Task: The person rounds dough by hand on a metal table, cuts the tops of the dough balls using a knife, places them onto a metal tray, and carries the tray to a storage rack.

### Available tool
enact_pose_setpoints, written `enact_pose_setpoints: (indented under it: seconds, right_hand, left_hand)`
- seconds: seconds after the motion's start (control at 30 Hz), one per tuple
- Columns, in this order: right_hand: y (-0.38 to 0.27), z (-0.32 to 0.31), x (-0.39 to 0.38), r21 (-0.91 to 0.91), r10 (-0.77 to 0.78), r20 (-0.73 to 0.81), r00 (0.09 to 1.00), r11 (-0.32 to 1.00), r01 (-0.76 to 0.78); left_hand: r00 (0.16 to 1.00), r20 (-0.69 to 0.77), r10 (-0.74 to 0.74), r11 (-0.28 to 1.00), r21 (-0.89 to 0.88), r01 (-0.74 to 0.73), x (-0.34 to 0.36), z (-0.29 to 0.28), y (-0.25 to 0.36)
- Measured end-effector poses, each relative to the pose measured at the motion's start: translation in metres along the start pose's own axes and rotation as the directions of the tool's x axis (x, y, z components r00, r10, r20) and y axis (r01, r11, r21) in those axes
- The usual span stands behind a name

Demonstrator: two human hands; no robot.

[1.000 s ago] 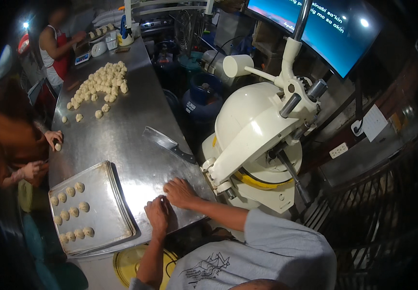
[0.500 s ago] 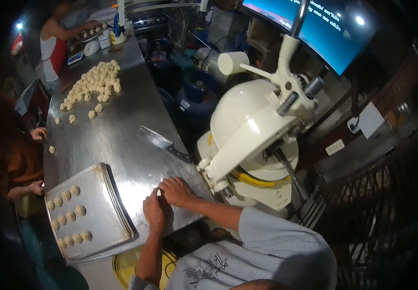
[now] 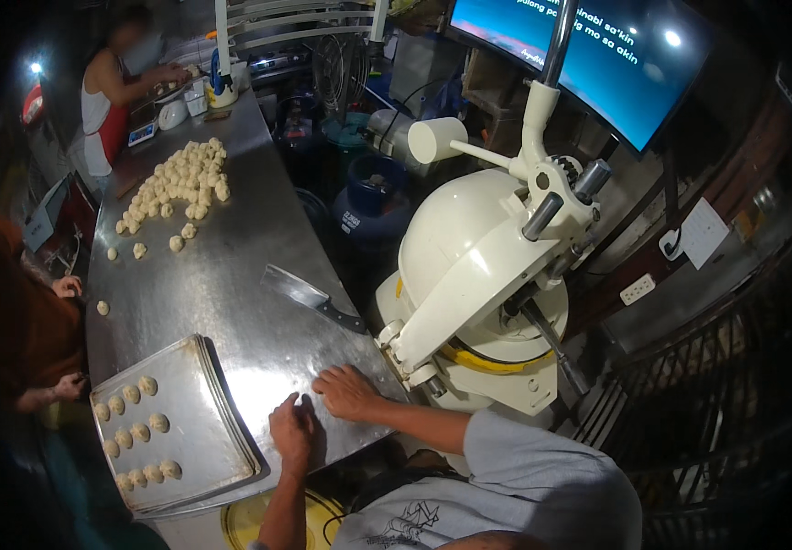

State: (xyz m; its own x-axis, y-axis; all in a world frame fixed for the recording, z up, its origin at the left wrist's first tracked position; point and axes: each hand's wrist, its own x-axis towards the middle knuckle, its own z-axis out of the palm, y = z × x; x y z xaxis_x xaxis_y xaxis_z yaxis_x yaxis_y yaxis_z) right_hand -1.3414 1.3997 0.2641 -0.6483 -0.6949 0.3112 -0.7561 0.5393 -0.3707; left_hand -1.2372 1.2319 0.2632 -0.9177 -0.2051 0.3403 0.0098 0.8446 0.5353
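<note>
Both my hands rest at the near edge of the steel table (image 3: 222, 275), right of the tray stack. My left hand (image 3: 292, 429) has its fingers partly bent and slightly apart, with nothing visible in it. Close beside it, my right hand (image 3: 344, 392) lies low over the tabletop, fingers loosely spread and apparently holding nothing. A baking tray (image 3: 190, 385) tops the stack to the left, with several dough balls (image 3: 139, 431) in short rows. Beyond my hands lies a broad-bladed knife (image 3: 313, 298) with a dark handle.
A heap of dough pieces (image 3: 180, 179) covers the table's far part. A large cream machine (image 3: 478, 238) stands along the right edge. One person's hand (image 3: 68, 287) is at the left edge; another person (image 3: 107, 92) works at the far end. A yellow lid (image 3: 322, 513) sits below the table.
My hands have drawn slightly apart; before, they were touching or nearly so. The whole view has shifted a little. Dough, trays and knife keep their places on the table.
</note>
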Motion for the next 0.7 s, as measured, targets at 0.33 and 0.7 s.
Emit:
enact_pose_setpoints:
  seconds: [0.33,0.7]
  right_hand:
    - [0.008,-0.015,-0.069,0.193,-0.087,0.076,0.993,0.979,0.071]
    - [-0.008,0.011,0.037,0.012,0.046,0.011,0.999,0.999,-0.046]
  left_hand:
    - [0.972,0.074,-0.223,0.943,-0.238,0.235,-0.058,-0.017,-0.009]
    - [0.999,0.034,0.042,0.994,-0.098,-0.039,0.020,0.001,0.005]
